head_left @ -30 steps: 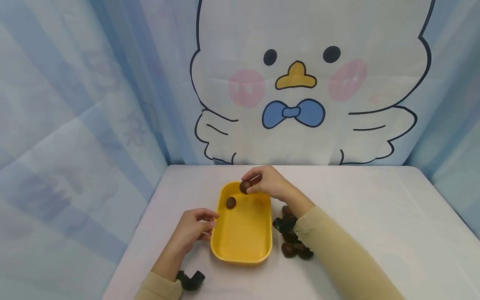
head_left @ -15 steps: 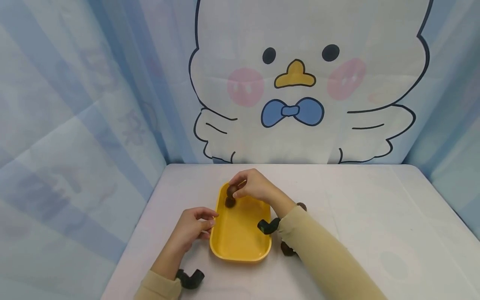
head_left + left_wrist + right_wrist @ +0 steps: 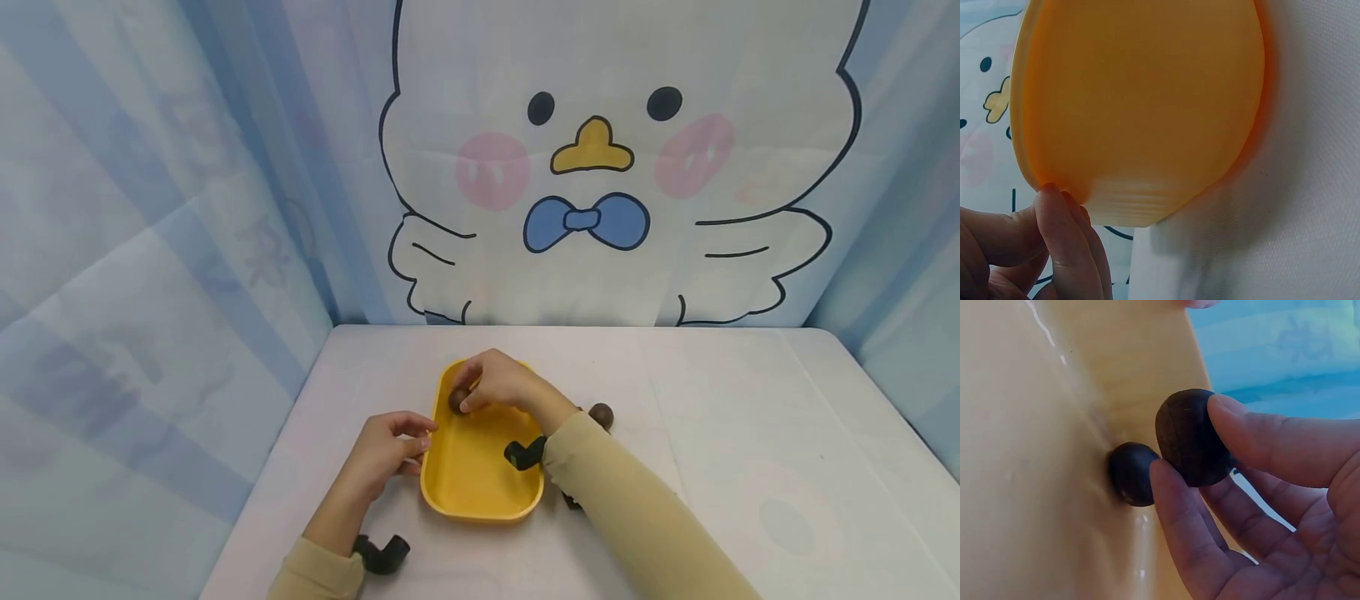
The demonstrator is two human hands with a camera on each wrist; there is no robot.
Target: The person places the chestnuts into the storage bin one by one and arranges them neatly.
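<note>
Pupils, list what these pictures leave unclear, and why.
Head view: how many things lie right of the yellow tray; the right sleeve covers part of that area.
Head view: the held ball's edge against the other ball; the right hand partly covers them.
Left wrist view: the rest of the left hand; picture edges cut it off.

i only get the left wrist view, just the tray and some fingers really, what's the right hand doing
Observer: The right hand pinches a brown ball.
Operator: is anything lying in the tray
Observer: Yes, a second ball sits inside the tray.
Operator: any more outside it
Observer: At least one: a third ball lies on the table, to the right of the tray.
</note>
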